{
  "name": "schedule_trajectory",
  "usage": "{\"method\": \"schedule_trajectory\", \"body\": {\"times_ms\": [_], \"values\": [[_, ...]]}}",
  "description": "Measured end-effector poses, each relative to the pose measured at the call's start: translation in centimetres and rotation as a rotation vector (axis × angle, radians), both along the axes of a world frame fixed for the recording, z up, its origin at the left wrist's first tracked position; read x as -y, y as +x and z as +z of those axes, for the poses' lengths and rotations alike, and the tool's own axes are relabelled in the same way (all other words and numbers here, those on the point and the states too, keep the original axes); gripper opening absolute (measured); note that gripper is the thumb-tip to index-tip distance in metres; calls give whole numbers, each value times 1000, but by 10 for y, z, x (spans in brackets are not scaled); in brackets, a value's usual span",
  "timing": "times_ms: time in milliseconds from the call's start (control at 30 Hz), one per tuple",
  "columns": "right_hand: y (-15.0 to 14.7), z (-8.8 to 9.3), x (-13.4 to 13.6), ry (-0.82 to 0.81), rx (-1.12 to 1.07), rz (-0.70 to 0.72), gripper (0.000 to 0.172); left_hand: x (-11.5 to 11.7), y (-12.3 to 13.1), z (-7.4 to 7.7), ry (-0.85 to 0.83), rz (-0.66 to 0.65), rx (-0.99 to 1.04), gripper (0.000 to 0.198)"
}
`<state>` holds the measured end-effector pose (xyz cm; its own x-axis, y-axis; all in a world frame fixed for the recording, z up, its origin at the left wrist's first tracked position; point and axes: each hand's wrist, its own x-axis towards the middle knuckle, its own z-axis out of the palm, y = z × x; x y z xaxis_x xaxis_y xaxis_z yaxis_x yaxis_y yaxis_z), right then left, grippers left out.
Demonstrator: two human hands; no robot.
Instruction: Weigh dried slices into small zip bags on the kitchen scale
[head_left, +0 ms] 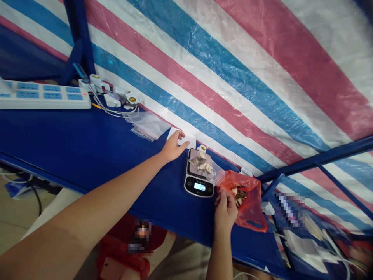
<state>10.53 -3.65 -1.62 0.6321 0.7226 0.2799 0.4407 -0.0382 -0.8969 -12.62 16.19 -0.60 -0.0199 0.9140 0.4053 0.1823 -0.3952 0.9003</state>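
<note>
My left hand (175, 145) is over a white sheet (190, 140) against the striped wall, thumb and fingers apart and nothing held. Just right of it, a digital kitchen scale (199, 188) with a lit display carries a clear plastic bag (214, 171) of pale and brown dried slices (205, 166), perhaps mushroom. My right hand (226, 208) has its fingers closed at the near left edge of a red plastic bag (251, 186). Similar dried slices (240, 196) lie inside that open red bag. The fingertips are partly hidden.
Flat clear bags (151, 123) lie on the blue table (116, 155), left of the sheet. Farther left are tangled cables (116, 112) with white plugs and a long power strip (49, 95). A red stool (122, 249) stands below the table edge.
</note>
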Motion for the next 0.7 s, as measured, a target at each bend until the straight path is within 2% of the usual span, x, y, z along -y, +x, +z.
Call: {"method": "schedule_trajectory", "body": {"times_ms": [167, 433, 700], "values": [[-1, 2, -1, 9, 27, -30, 45, 0, 0, 1, 1, -1, -4, 27], [-8, 20, -6, 39, 47, -82, 34, -2, 0, -1, 4, -5, -5, 29], [-4, 18, -12, 69, -31, -124, 40, -3, 1, -1, 4, -6, -2, 28]]}}
